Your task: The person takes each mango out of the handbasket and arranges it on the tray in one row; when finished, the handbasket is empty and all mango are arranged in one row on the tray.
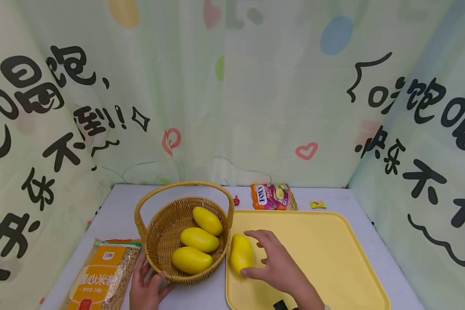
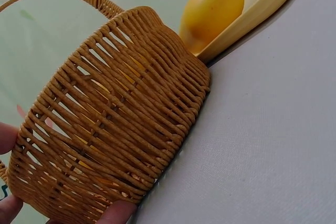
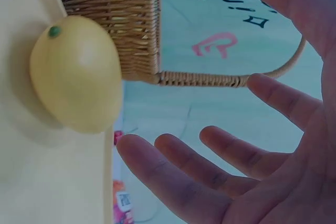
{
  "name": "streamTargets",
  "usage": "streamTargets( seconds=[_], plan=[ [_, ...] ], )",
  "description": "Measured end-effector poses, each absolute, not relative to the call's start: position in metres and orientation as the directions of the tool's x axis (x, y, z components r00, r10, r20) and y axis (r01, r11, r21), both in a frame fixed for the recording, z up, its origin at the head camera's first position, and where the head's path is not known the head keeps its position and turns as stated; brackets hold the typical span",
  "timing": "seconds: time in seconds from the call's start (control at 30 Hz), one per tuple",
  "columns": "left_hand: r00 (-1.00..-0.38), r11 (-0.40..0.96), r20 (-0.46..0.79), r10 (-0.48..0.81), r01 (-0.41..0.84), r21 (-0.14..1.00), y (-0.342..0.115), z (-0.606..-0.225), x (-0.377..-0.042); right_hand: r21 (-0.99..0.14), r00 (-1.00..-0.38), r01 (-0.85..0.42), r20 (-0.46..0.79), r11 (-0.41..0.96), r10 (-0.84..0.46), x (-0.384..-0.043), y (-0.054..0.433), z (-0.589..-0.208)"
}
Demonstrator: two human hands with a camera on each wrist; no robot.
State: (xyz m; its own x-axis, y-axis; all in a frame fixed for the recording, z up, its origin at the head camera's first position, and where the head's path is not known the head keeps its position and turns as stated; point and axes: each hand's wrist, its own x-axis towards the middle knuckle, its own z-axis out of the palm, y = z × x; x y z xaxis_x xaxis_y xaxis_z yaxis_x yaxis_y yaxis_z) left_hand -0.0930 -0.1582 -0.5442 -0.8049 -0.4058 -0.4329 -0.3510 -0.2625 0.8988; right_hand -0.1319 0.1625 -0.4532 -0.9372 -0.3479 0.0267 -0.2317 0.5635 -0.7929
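A brown wicker basket (image 1: 159, 241) with an arched handle stands left of centre, holding three yellow mangoes (image 1: 199, 240). My left hand (image 1: 146, 284) grips its near-left side, a fingertip at the rim; in the left wrist view the thumb (image 2: 118, 212) lies low on the weave. Another mango (image 1: 241, 254) lies on the left edge of a yellow tray (image 1: 306, 249). Around that mango my right hand (image 1: 275, 262) is spread, thumb and fingers apart. The right wrist view shows this hand's fingers (image 3: 173, 174) extended, with a gap between them and the mango (image 3: 79, 74).
Left of the basket lies an orange-labelled bag of grain-like food (image 1: 100, 275). Behind the tray are a Fox's candy bag (image 1: 273, 196), a small yellow wrapped sweet (image 1: 317, 204) and a small red item (image 1: 236, 200). A printed curtain (image 1: 255, 107) surrounds the white table (image 1: 128, 200).
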Motion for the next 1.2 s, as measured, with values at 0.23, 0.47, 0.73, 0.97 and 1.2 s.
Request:
streamTargets(
  seconds=[0.23,0.47,0.73,0.97,1.2],
  plan=[
    [-0.798,-0.255,-0.436,-0.415,-0.358,0.898,-0.157,-0.546,-0.094,-0.777,-0.916,-0.285,0.048,0.561,-0.398,-0.136,0.147,-0.444],
    [-0.8,-0.249,-0.444,-0.403,-0.371,0.895,-0.16,-0.549,-0.093,-0.743,-0.88,-0.362,0.073,0.563,-0.469,-0.143,0.129,-0.442],
    [-0.803,-0.254,-0.432,-0.412,-0.354,0.9,-0.159,-0.549,-0.095,-0.669,-0.821,-0.482,0.12,0.566,-0.558,-0.154,0.104,-0.439],
    [-0.802,-0.268,-0.425,-0.419,-0.339,0.902,-0.158,-0.546,-0.093,-0.608,-0.774,-0.535,0.073,0.587,-0.629,-0.162,0.081,-0.438],
    [-0.796,-0.261,-0.434,-0.422,-0.351,0.899,-0.157,-0.546,-0.093,-0.546,-0.744,-0.569,0.022,0.615,-0.668,-0.168,0.06,-0.44]
  ],
)
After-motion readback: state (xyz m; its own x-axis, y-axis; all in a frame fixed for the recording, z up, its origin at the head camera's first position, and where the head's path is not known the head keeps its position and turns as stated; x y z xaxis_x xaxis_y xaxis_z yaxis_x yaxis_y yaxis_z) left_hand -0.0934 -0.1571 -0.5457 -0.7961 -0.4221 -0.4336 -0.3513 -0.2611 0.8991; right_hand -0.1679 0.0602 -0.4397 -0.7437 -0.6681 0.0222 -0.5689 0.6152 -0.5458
